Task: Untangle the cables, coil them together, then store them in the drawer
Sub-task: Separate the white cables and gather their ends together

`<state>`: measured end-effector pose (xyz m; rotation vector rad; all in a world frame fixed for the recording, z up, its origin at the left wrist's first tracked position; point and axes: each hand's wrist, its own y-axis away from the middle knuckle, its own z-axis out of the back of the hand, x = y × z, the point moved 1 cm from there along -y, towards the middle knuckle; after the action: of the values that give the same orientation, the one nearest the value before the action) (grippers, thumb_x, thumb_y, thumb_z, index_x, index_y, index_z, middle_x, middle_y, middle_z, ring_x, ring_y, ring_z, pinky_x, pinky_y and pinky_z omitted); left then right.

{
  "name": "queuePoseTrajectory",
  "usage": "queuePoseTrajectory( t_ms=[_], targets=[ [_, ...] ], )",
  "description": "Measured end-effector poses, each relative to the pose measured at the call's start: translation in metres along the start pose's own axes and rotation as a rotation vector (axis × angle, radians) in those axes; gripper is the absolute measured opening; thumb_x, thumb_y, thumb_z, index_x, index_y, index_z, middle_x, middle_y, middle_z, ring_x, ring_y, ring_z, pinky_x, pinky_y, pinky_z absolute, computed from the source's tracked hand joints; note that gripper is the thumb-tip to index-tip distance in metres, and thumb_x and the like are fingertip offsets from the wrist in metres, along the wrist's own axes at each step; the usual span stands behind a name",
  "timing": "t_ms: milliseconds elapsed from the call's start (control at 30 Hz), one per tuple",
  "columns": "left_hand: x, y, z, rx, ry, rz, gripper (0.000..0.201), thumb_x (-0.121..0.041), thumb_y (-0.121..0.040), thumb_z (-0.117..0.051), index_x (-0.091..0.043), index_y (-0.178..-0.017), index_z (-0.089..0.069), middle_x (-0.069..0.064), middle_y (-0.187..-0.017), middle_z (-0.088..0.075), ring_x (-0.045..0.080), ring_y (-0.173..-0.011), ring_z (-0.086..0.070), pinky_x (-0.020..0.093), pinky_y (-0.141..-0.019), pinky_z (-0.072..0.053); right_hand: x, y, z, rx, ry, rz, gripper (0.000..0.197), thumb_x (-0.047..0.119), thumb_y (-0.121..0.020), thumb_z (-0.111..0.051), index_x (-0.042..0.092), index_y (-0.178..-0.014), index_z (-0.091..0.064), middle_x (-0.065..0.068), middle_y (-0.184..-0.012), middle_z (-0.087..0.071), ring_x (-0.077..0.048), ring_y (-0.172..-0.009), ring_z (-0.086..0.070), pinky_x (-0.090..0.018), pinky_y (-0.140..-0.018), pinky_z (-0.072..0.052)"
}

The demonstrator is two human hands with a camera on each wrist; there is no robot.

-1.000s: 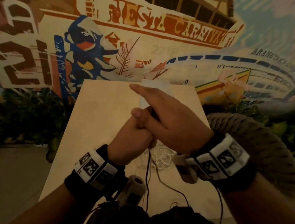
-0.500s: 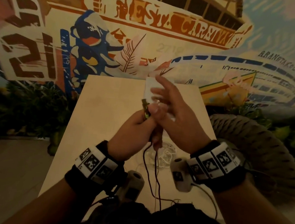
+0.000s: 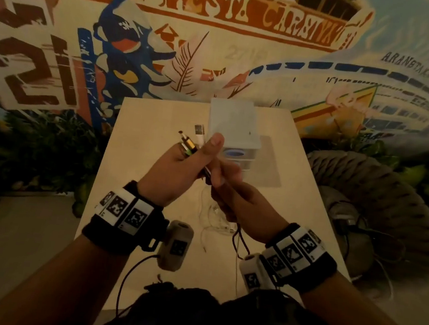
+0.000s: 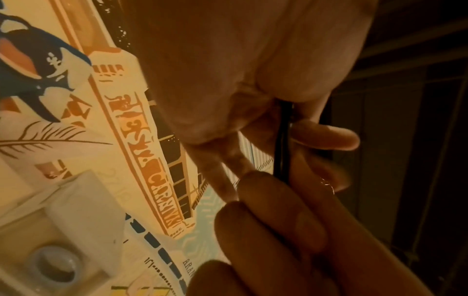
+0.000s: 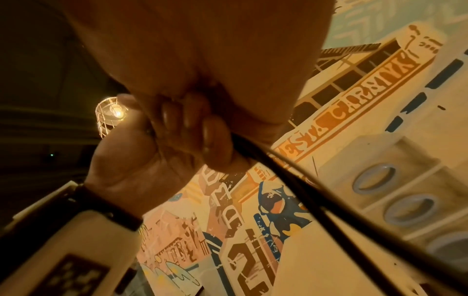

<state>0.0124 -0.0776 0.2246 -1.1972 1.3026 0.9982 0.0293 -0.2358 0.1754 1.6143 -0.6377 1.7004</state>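
My left hand (image 3: 195,157) grips a bundle of cables (image 3: 208,173) above the table, their plug ends (image 3: 189,143) sticking up out of the fist beside a white USB plug (image 3: 199,131). Just below it my right hand (image 3: 219,181) is curled round the same cables. Black cable (image 3: 238,238) hangs from it, and thin white cable (image 3: 215,217) lies tangled on the table. The white drawer unit (image 3: 235,122) with blue ring handles stands behind the hands, drawers closed. In the left wrist view black cable (image 4: 281,140) runs between my fingers (image 4: 326,138). The right wrist view shows black cable (image 5: 316,200) leaving my left hand (image 5: 177,136).
The light wooden table (image 3: 134,153) stands against a painted mural wall (image 3: 224,16). A thick rope-wrapped seat (image 3: 380,197) sits at the right, with dark cords on it. Green plants (image 3: 36,147) line the floor on the left.
My right hand has come off the top of the left fist and dropped below it, onto the cables. The plug ends and the drawer unit now show above the hands.
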Motion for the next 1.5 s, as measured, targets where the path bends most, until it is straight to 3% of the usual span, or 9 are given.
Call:
queuePoseTrajectory(
  t_ms=[167,333,500,633,833,1000,1167,1300,1500],
  targets=[
    [0.008,-0.006,0.024,0.025,0.113,-0.032,0.062,-0.045,-0.105,-0.035,0.0,-0.067,-0.053,0.001,-0.038,-0.034,0.027,-0.04,-0.045,0.038,-0.061,-0.054,-0.021,0.002,-0.01,0.022,0.042,-0.099,0.042,0.064,-0.088,-0.045,0.027,-0.071,-0.051,0.007,-0.057,-0.037,-0.011,-0.048,-0.031,-0.027,-0.049,-0.03],
    [0.017,-0.012,0.062,-0.097,0.301,0.064,0.053,-0.046,-0.108,-0.028,-0.02,-0.066,-0.048,-0.002,-0.052,-0.021,0.011,-0.04,-0.018,0.025,-0.044,-0.022,-0.082,0.03,0.006,-0.021,0.225,-0.351,0.047,0.064,-0.09,-0.04,0.022,-0.071,-0.052,0.011,-0.052,-0.041,-0.006,-0.046,-0.036,-0.024,-0.053,-0.034],
    [0.04,-0.01,0.102,-0.189,0.349,0.214,0.056,-0.055,-0.105,-0.029,-0.023,-0.059,-0.029,-0.005,-0.051,-0.018,0.011,-0.041,-0.013,0.028,-0.043,-0.012,-0.165,0.111,0.019,-0.068,0.402,-0.614,0.042,0.077,-0.083,-0.041,0.041,-0.066,-0.057,0.019,-0.061,-0.056,0.005,-0.059,-0.052,-0.022,-0.067,-0.043],
    [0.083,-0.005,0.079,-0.114,0.274,0.343,0.053,-0.052,-0.105,-0.033,-0.023,-0.06,-0.029,-0.006,-0.05,-0.018,0.009,-0.039,-0.014,0.026,-0.043,-0.01,-0.215,0.156,0.017,0.0,0.399,-0.683,0.103,0.105,-0.057,-0.027,0.026,-0.104,-0.073,-0.005,-0.105,-0.074,-0.017,-0.1,-0.067,-0.031,-0.095,-0.049],
    [0.121,-0.018,0.053,-0.097,0.272,0.426,0.053,-0.048,-0.106,-0.033,-0.024,-0.059,-0.034,-0.005,-0.052,-0.018,0.009,-0.041,-0.012,0.023,-0.043,-0.011,-0.231,0.144,0.041,0.008,0.424,-0.712,0.058,0.088,-0.073,-0.048,0.038,-0.09,-0.071,0.014,-0.091,-0.073,-0.001,-0.086,-0.067,-0.027,-0.085,-0.053],
    [0.143,-0.026,0.036,-0.164,0.299,0.492,0.053,-0.048,-0.106,-0.033,-0.022,-0.06,-0.033,-0.005,-0.053,-0.018,0.012,-0.044,-0.009,0.021,-0.042,-0.014,-0.226,0.091,0.107,-0.341,0.317,-0.555,0.018,0.021,-0.101,-0.055,0.029,-0.093,-0.07,0.005,-0.088,-0.072,-0.012,-0.073,-0.067,-0.026,-0.068,-0.052],
    [0.163,-0.033,0.014,-0.183,0.262,0.557,0.052,-0.048,-0.105,-0.035,-0.021,-0.06,-0.032,-0.002,-0.056,-0.014,0.017,-0.05,-0.004,0.027,-0.045,-0.01,-0.237,0.031,0.163,-0.46,0.622,-0.498,0.011,0.025,-0.093,-0.064,0.023,-0.103,-0.068,0.003,-0.097,-0.068,-0.019,-0.086,-0.065,-0.033,-0.082,-0.051],
    [0.173,-0.042,0.005,-0.171,0.216,0.595,0.051,-0.049,-0.102,-0.039,-0.022,-0.059,-0.033,0.0,-0.059,-0.013,0.017,-0.051,-0.004,0.032,-0.048,-0.009,-0.258,0.005,0.182,-0.254,0.735,-0.538,0.036,0.022,-0.078,-0.08,0.025,-0.112,-0.068,-0.005,-0.108,-0.055,-0.025,-0.101,-0.061,-0.039,-0.092,-0.051],
    [0.183,-0.05,-0.001,-0.198,0.162,0.613,0.051,-0.048,-0.103,-0.038,-0.021,-0.059,-0.037,-0.001,-0.057,-0.018,0.018,-0.051,-0.007,0.034,-0.05,-0.01,-0.26,-0.002,0.184,-0.175,0.767,-0.518,0.022,0.037,-0.084,-0.077,0.026,-0.103,-0.075,-0.007,-0.104,-0.066,-0.026,-0.097,-0.063,-0.039,-0.09,-0.051]
  ],
)
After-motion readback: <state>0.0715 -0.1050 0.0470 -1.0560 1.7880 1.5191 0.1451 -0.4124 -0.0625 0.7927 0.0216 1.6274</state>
